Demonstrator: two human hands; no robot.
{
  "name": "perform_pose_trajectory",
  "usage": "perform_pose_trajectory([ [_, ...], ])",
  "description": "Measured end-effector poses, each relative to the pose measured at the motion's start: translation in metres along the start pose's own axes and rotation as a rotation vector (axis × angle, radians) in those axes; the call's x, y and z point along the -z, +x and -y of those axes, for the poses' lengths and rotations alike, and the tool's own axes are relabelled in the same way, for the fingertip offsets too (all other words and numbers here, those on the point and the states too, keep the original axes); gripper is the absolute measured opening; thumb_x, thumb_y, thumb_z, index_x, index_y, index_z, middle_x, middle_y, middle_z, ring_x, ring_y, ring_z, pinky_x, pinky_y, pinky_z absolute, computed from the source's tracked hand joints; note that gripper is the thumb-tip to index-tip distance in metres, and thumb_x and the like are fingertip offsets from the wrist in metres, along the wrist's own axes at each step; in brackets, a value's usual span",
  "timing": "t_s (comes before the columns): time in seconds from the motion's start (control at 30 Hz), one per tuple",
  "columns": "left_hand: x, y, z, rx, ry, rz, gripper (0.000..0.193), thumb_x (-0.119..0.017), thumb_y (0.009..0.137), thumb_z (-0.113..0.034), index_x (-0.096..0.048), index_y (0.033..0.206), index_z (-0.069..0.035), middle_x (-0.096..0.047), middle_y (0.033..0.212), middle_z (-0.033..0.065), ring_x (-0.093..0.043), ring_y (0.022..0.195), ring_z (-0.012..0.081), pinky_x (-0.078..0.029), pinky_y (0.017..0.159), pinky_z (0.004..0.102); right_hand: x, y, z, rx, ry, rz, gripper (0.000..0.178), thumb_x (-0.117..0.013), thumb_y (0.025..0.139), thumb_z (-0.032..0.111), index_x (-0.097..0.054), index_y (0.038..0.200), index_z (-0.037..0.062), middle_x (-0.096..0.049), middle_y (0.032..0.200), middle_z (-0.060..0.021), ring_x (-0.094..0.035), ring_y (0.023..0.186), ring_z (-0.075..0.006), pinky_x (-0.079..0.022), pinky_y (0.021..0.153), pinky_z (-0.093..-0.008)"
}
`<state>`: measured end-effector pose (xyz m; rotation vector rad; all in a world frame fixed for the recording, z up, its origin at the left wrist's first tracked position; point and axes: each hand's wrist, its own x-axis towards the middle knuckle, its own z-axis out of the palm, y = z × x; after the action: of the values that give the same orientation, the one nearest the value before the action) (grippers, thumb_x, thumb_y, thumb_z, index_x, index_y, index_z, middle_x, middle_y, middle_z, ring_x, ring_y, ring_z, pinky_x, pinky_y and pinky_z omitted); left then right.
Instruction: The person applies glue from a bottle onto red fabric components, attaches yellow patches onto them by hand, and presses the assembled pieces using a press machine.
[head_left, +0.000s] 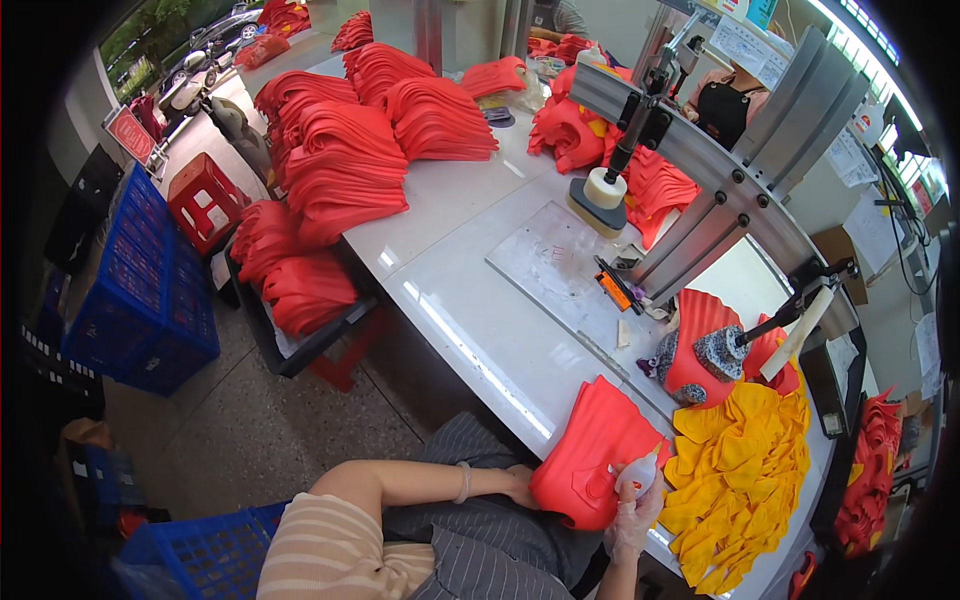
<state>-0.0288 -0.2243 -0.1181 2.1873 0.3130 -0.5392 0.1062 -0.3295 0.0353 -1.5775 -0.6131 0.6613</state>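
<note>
Head cam: R hand (630, 517) is gripping sm. white bottle (637, 472) in its fingers, over red molded pc. (590, 445) sitting just L of yellow pile (735, 485); L hand (520, 488) is touching pc.'s side away from pile, fingers partly hidden, can't tell grip.

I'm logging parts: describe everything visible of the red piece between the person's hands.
The red piece looks like foam or rubber, ridged toward a wavy far edge, its near end rounded with a dark opening. It sits at the near edge of the table. The left hand is against its left side; the right hand holds a squeeze bottle over or against its right.
</note>
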Motion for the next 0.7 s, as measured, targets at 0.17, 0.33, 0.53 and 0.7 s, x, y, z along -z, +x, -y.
perform_pose_trajectory([
  [0.17,-0.016,0.016,0.014,-0.002,-0.049,0.07,0.062,-0.049,0.088,-0.057,-0.051,0.133,-0.014,-0.055,0.131,0.0161,-0.053,0.12,0.0317,-0.046,0.096,0.0387,-0.003,0.0,0.001,-0.005,-0.012,-0.008,0.038,-0.058,0.091,0.006,-0.045,0.126,-0.0001,-0.064,0.1,-0.0128,-0.063,0.094,-0.0196,-0.047,0.091,-0.0316],
  [0.33,-0.007,0.004,0.009,0.014,-0.061,0.024,0.059,-0.051,0.087,-0.055,-0.054,0.128,-0.012,-0.059,0.125,0.0176,-0.056,0.115,0.0342,-0.046,0.096,0.0398,0.0,0.001,-0.007,-0.001,0.011,-0.01,0.039,-0.058,0.091,0.005,-0.044,0.128,0.0,-0.064,0.101,-0.0129,-0.063,0.093,-0.0196,-0.047,0.091,-0.0316],
  [0.53,0.003,-0.013,-0.002,0.038,-0.104,-0.101,0.047,-0.053,0.087,-0.043,-0.063,0.116,-0.007,-0.064,0.115,0.0203,-0.06,0.108,0.0356,-0.048,0.091,0.0421,-0.006,-0.002,-0.007,-0.003,0.027,-0.044,0.04,-0.058,0.091,0.005,-0.044,0.128,0.0005,-0.064,0.101,-0.013,-0.063,0.093,-0.0196,-0.047,0.09,-0.0318],
  [0.7,-0.009,-0.005,0.007,-0.008,-0.109,-0.188,0.047,-0.052,0.087,-0.043,-0.063,0.114,-0.006,-0.064,0.113,0.0212,-0.06,0.107,0.0366,-0.048,0.09,0.0429,-0.003,0.002,-0.003,0.007,-0.151,-0.021,0.04,-0.056,0.09,0.005,-0.044,0.128,0.0,-0.063,0.1,-0.0131,-0.063,0.093,-0.0206,-0.048,0.089,-0.0325],
])
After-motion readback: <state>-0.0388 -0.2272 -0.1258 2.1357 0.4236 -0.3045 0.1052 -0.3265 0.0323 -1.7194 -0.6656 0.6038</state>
